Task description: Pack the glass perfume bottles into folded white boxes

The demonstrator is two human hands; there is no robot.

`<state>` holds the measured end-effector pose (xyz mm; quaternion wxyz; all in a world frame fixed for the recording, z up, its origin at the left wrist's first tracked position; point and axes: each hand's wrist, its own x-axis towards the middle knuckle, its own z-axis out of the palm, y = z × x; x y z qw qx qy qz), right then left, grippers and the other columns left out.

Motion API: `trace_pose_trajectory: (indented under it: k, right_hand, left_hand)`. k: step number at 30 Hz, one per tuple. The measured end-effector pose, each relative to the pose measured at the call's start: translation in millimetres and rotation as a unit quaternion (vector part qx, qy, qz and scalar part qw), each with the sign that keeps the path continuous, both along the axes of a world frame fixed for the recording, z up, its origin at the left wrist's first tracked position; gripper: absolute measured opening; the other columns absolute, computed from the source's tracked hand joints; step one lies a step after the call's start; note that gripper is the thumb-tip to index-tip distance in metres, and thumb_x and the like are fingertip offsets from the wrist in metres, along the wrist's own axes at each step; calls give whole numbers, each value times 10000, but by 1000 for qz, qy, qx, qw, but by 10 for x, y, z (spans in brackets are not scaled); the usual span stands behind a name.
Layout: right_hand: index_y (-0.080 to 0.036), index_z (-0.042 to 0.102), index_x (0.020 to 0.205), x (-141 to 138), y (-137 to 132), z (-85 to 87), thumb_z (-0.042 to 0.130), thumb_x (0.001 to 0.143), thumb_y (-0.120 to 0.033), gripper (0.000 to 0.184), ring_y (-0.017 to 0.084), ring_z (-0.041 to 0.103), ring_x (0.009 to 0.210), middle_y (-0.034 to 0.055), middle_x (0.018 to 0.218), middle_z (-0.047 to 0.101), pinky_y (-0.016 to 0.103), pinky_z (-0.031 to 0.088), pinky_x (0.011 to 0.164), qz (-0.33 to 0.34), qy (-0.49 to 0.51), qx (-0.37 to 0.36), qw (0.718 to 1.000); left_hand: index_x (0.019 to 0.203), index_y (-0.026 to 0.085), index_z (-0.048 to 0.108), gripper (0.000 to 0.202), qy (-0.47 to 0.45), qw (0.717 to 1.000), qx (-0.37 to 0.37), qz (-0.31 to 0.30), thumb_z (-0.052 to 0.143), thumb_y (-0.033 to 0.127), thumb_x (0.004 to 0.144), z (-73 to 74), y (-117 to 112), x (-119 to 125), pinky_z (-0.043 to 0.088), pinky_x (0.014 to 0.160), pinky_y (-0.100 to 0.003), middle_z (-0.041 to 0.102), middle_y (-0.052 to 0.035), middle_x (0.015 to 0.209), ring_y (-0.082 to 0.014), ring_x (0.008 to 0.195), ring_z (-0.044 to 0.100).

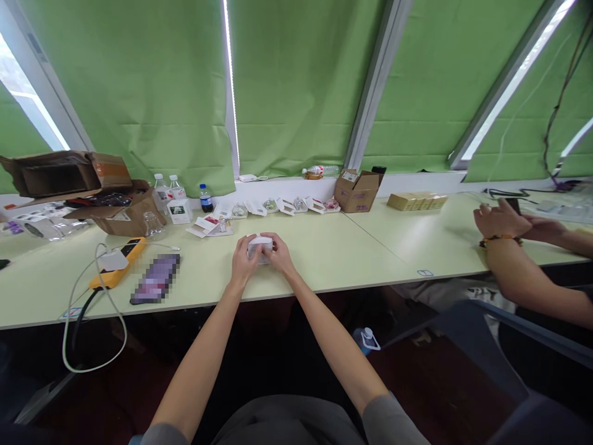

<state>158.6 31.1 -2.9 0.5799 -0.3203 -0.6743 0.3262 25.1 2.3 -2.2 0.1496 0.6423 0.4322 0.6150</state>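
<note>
Between my two hands a small white box (pixel 260 243) is held just over the near part of the table. My left hand (pixel 244 259) grips its left side, with the thumb on the near face. On the other side my right hand (pixel 279 254) closes round the right edge, its thumb also at the front. What the box contains is hidden. Beyond it, several opened white boxes (pixel 286 207) stand in a row along the back, with small clear and coloured items beside them. A flattened open box (pixel 204 227) lies to the left of that row.
A phone (pixel 156 279) and an orange power strip (pixel 119 264) with cables lie left. Bottles (pixel 206 199) and cardboard boxes (pixel 115 210) stand behind. A brown carton (pixel 357 190) and yellow boxes (pixel 417 201) are right of centre. Another person's hands (pixel 503 222) hold a dark object far right.
</note>
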Motion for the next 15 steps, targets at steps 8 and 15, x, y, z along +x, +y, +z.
trace_pose_trajectory:
  k: [8,15]
  right_hand:
    - [-240,595,1127,-9,3,-16,576,768,-313,367,196,594,919,39,1091,638,317,482,790,-14,-13,15,1000]
    - [-240,562,1197,-5,-32,-5,617,784,-416,452,205,594,941,59,1162,615,310,483,795,-11,-14,10,1000]
  left_hand:
    - [1167,270,586,355,31,999,3,16,574,411,841,-9,-16,1,410,967,-391,546,-89,1206,-252,1159,510]
    - [1225,244,547,413,-43,999,-27,3,499,465,880,-22,-25,-11,456,871,-360,578,-103,1228,-232,1035,577]
